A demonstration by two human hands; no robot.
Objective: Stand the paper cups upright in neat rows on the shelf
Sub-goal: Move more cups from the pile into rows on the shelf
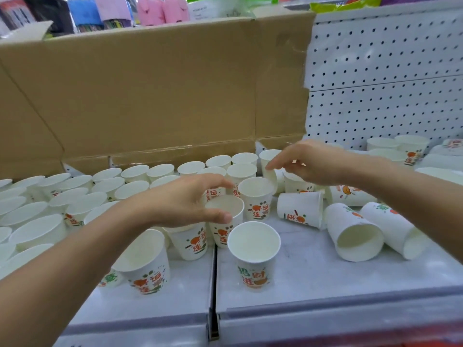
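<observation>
- Left hand [185, 201] arched over upright white printed paper cup [226, 231], thumb at rim; whether it grips cannot be told.
- Right hand [310, 162] slack-fingered, fingertip touching back-row white paper cup [268, 156].

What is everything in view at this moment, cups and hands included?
upright paper cups: dozens, white with orange and green print, in rows across the left and centre of the shelf, a few far right
tipped paper cups: at least four, same print, lying on their sides at right
shelf: one, pale grey, under all the cups
cardboard sheet: one, brown, standing behind the rows
pegboard: one, white, back right
packaged goods: several, pink, blue, green, on the level above
left hand: one, arched over a central upright cup; grip unclear
right hand: one, fingertips at a back-row cup; grip unclear
</observation>
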